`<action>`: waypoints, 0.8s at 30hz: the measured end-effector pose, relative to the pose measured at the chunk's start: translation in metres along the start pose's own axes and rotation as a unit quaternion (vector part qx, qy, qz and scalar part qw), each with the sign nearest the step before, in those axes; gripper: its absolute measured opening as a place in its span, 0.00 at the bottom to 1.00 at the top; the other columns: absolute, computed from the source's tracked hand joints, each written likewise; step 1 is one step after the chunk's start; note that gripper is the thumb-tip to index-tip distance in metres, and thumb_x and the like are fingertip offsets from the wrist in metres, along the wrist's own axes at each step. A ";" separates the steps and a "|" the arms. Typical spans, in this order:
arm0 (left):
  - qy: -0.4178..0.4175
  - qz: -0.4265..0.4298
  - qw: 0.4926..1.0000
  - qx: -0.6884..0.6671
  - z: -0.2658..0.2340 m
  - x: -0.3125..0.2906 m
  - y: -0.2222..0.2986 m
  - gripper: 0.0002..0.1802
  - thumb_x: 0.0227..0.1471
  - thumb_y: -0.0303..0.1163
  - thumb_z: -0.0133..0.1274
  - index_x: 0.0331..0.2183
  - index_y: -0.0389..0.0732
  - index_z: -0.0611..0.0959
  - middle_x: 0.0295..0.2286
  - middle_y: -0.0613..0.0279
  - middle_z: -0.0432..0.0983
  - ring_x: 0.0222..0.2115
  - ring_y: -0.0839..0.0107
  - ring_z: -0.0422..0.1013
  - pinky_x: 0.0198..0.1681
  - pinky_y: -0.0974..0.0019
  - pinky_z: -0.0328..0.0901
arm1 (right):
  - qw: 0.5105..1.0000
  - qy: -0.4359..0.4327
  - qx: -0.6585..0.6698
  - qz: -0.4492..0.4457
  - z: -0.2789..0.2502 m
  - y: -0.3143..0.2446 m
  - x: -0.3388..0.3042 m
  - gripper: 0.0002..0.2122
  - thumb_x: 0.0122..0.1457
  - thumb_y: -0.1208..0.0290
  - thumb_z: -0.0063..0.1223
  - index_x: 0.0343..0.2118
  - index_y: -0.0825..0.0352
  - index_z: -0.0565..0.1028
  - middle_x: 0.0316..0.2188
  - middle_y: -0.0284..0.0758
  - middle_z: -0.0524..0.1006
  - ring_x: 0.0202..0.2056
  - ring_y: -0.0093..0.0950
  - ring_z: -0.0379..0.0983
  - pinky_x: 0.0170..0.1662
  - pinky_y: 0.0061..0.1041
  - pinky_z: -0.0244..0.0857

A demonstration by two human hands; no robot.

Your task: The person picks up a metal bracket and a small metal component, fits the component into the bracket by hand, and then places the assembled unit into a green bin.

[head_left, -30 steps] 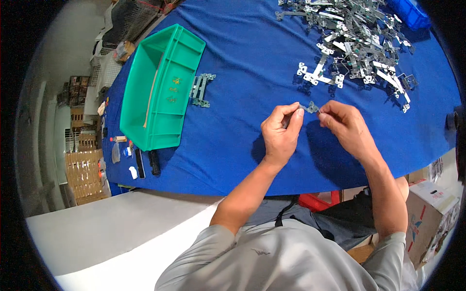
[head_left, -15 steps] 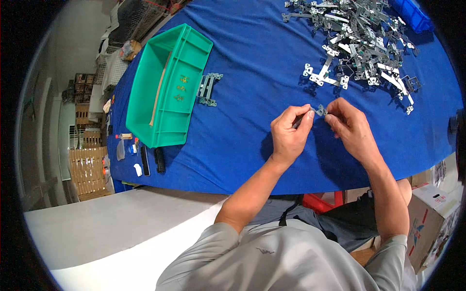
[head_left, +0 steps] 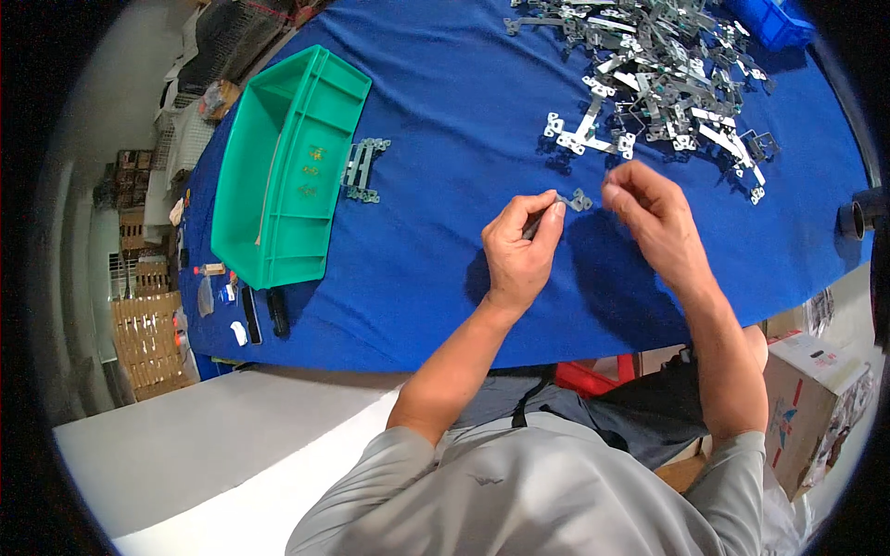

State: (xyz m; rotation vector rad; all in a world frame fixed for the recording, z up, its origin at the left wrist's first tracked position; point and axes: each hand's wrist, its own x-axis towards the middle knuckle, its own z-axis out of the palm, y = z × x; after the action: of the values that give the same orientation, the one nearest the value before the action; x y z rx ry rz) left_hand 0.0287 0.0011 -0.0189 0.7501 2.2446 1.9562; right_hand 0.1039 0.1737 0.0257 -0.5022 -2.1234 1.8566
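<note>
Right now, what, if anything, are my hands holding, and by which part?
Your left hand pinches a metal bracket just behind its lobed end, which sticks out. Whether your right hand holds anything cannot be told.

Shiny metal brackets (head_left: 660, 83), matt cloth (head_left: 436, 195)

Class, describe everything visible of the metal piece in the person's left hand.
The metal piece is grey, with a lobed end that seems to have holes. The left hand pinches it between thumb and fingers, that end sticking out toward the right hand, with a gap between. It appears held above the blue cloth; the rest is hidden in the grip. Finer details are too small to tell.
</note>
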 end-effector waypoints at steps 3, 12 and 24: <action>0.008 -0.042 0.998 -0.054 -0.003 0.001 0.000 0.07 0.58 0.23 0.57 0.39 0.34 0.83 0.25 0.65 0.78 0.20 0.86 0.67 0.21 0.79 0.63 | 0.986 -0.142 -0.019 0.083 0.001 0.004 -0.001 0.07 0.63 0.71 0.52 0.34 0.71 0.76 0.21 0.28 0.73 0.25 0.17 0.66 0.28 0.21 0.61; -0.010 -0.036 0.998 -0.047 0.006 0.007 0.000 0.07 0.58 0.24 0.57 0.39 0.33 0.83 0.23 0.67 0.76 0.19 0.86 0.66 0.20 0.79 0.60 | 0.992 -0.104 -0.066 0.018 0.000 0.007 -0.002 0.06 0.61 0.74 0.53 0.34 0.72 0.74 0.20 0.32 0.70 0.24 0.19 0.63 0.27 0.24 0.59; -0.027 0.011 0.998 0.047 -0.001 0.003 0.003 0.05 0.56 0.22 0.59 0.36 0.32 0.84 0.27 0.68 0.79 0.27 0.86 0.70 0.28 0.78 0.65 | 0.988 -0.104 -0.113 -0.014 0.006 0.003 -0.002 0.07 0.61 0.73 0.56 0.37 0.71 0.74 0.27 0.36 0.77 0.26 0.25 0.71 0.30 0.28 0.65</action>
State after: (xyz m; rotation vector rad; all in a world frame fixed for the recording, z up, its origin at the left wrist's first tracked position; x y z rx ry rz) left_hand 0.0268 0.0020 -0.0151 0.8296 2.3214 1.8267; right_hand 0.1037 0.1675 0.0215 -0.3354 -2.4828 1.7282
